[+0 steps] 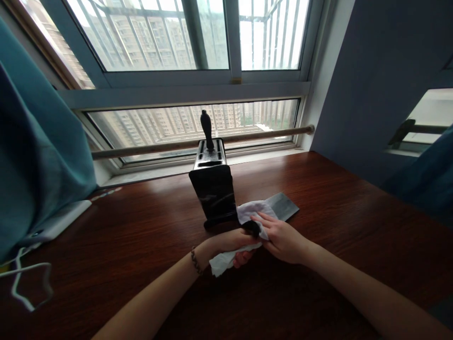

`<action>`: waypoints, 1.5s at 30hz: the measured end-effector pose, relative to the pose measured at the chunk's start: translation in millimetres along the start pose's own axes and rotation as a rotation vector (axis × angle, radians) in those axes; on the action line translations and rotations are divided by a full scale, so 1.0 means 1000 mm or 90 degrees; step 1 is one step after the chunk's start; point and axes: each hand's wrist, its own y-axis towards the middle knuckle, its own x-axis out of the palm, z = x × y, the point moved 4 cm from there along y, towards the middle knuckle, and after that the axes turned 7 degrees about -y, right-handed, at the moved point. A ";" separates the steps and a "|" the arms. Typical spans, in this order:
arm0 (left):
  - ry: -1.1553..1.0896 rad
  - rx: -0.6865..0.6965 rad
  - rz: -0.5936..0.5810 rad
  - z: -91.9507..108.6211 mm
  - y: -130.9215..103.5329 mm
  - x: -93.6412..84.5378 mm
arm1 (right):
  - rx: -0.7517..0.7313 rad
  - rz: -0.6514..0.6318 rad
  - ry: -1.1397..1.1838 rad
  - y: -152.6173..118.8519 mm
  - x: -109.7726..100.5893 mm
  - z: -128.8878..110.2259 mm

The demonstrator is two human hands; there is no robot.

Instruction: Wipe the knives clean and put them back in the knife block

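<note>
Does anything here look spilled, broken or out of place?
Nothing looks spilled or broken. The only untidy bit is the white cable, bent in a loose loop at left. The knife block stands upright. The right hand holds a white cloth against the blade.

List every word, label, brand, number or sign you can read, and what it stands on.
None can be read.
Knife blade: no lettering to make out; the white cloth covers part.
Knife holder: pale streaks on its black front, no legible letters.
White object at left: small dark mark, too small to read.
</note>
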 end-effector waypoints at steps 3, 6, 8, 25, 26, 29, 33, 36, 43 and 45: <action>0.064 0.013 0.003 0.001 0.000 0.001 | -0.024 0.017 0.067 0.002 -0.001 -0.003; 0.091 0.004 -0.004 0.001 0.000 0.001 | -0.010 0.044 0.090 0.003 -0.001 0.010; 0.090 0.017 -0.003 0.001 0.000 0.000 | 0.021 0.072 0.075 0.003 -0.002 0.022; 0.115 0.049 -0.038 0.000 -0.001 0.002 | 0.341 0.163 -0.200 -0.011 -0.005 0.074; 0.119 0.048 -0.041 0.001 -0.001 0.003 | 0.311 0.147 -0.196 -0.009 -0.004 0.065; 0.117 0.034 -0.045 0.002 -0.001 0.003 | 0.177 0.077 -0.169 -0.002 -0.002 0.037; 0.109 0.007 -0.027 -0.001 0.002 -0.001 | 0.001 0.019 -0.102 0.000 -0.003 0.002; 0.113 0.015 -0.025 -0.001 0.003 -0.002 | -0.019 0.002 -0.075 0.000 -0.002 -0.004; 0.077 0.002 -0.069 0.002 0.000 0.001 | 0.273 0.020 -0.199 -0.005 0.006 0.054; 0.074 -0.005 -0.069 0.001 0.000 0.000 | 0.371 0.021 -0.271 -0.011 0.003 0.076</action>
